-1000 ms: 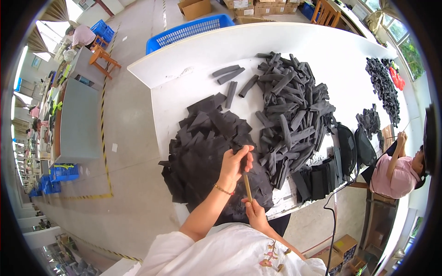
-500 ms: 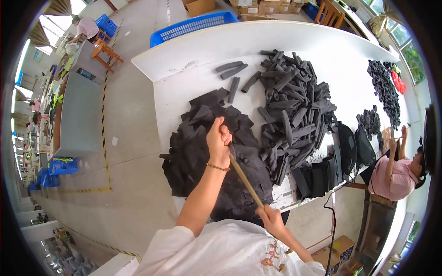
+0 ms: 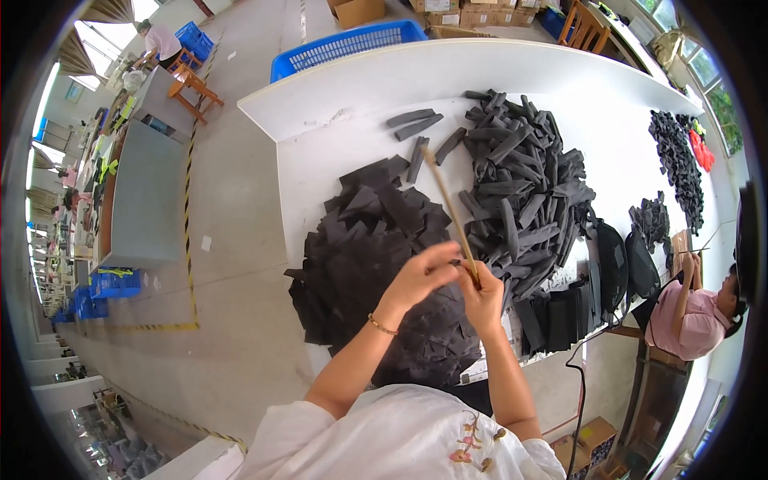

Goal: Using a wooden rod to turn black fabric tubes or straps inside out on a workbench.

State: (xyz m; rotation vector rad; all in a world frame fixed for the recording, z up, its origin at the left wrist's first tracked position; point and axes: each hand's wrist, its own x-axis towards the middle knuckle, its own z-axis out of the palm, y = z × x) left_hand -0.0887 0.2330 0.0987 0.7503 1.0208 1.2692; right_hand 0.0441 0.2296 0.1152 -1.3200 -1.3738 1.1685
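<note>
Stick [image 3: 450,210]: thin, straw-coloured and long, it slants up and away from both hands, its far tip hanging above the white table [image 3: 336,160] near a few loose dark strips [image 3: 416,124]. Its lower end is pinched at the right hand [image 3: 484,296], whose fingers are curled tight around it with the thumb pressed along the side. The left hand [image 3: 420,276] sits just beside the right, touching it; its fingers are bent inward toward the same end of the stick, and a small dark piece seems to be caught between them, though it is too small to tell for sure. A thin bracelet [image 3: 382,326] circles the left wrist.

Below the hands lies a heap of flat black pieces [image 3: 360,264], spread over the near left part of the table. To its right is a second, taller heap of rolled black strips [image 3: 524,184], touching the first at the edge. Further right, near the table's edge, stand several black bags [image 3: 612,268], and another small pile of black bits [image 3: 680,168] sits well apart at the far right.

A second person in a pink top [image 3: 688,320] sits at the right side of the table, one hand raised. A blue basket [image 3: 344,44] stands on the floor beyond the table.
</note>
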